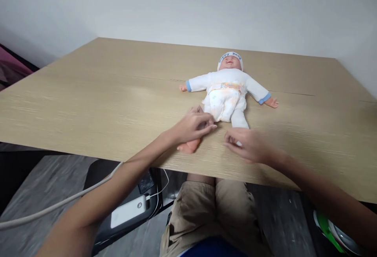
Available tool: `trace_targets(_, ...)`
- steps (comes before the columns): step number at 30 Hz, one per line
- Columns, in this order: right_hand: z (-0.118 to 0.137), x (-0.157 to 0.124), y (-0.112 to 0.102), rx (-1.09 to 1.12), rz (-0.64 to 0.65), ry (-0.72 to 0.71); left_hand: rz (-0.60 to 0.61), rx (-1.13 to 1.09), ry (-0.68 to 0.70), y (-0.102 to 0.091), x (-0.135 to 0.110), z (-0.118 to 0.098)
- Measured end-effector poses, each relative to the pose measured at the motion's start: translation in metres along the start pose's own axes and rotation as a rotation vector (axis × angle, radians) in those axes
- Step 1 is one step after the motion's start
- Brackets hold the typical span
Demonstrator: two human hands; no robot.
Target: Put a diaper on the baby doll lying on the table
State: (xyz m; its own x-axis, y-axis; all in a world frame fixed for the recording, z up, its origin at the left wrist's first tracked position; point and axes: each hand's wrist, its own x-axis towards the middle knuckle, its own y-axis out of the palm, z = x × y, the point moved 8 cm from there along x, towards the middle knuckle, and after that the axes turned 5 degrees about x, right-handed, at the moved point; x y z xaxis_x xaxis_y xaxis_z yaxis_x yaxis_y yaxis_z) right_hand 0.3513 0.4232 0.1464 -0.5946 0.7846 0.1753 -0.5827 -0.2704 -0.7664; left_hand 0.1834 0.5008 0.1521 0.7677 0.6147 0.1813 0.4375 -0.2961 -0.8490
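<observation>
A baby doll (227, 77) lies on its back with its arms spread, in a white outfit with blue cuffs and a lettered cap (230, 55). A printed white diaper (220, 103) is wrapped around its hips, over the clothes. My left hand (198, 125) is curled at the diaper's lower left edge, over one leg; that leg's bare foot (190, 146) shows below. My right hand (247, 144), slightly blurred, is curled over the lower end of the other white-covered leg (239, 118), hiding its foot. What either set of fingers pinches is hidden.
The doll is near the front edge of a wide wooden table (88, 92) against a pale wall. Below the edge are a white power bank (129, 212) with a cable and a black chair-like surface. A thick pale cable (64, 202) passes by my left arm.
</observation>
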Motion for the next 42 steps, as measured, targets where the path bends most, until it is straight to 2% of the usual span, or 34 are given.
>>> trace_targets(4, -0.045, -0.002, -0.027, 0.069, -0.312, 0.26, -0.163, -0.062, -0.192, 0.0, 0.01, 0.02)
trace_targets(6, -0.05, 0.001, -0.032, 0.09, -0.431, 0.315, -0.201, -0.053, -0.237, 0.002, 0.015, 0.023)
trace_targets(8, -0.048, 0.005, -0.03, 0.036, -0.49, 0.338, -0.205, -0.009, -0.24, 0.005, 0.02, 0.022)
trace_targets(14, -0.034, 0.008, -0.017, -0.205, -0.491, 0.286, -0.192, 0.056, -0.165, 0.009, 0.021, 0.021)
trace_targets(18, -0.03, 0.005, -0.015, -0.247, -0.487, 0.254, -0.243, -0.013, -0.043, 0.004, 0.019, 0.015)
trace_targets(21, -0.028, 0.006, -0.015, -0.243, -0.46, 0.252, -0.257, -0.07, -0.018, 0.002, 0.019, 0.014)
trace_targets(25, -0.031, 0.011, -0.015, -0.182, -0.415, 0.307, -0.218, -0.101, -0.092, 0.004, 0.02, 0.019)
trace_targets(27, -0.036, 0.011, -0.018, -0.105, -0.433, 0.357, -0.223, -0.133, -0.135, 0.004, 0.02, 0.022)
trace_targets(32, -0.05, 0.002, -0.033, 0.129, -0.628, 0.427, -0.307, -0.343, -0.222, 0.006, 0.016, 0.03)
trace_targets(36, -0.05, -0.01, -0.042, 0.072, -0.719, 0.457, -0.397, -0.551, -0.326, 0.01, 0.007, 0.041)
trace_targets(39, -0.048, -0.014, -0.044, 0.034, -0.714, 0.447, -0.378, -0.627, -0.411, 0.015, 0.001, 0.042)
trace_targets(42, -0.046, -0.015, -0.043, -0.009, -0.687, 0.414, -0.349, -0.602, -0.44, 0.014, -0.002, 0.036)
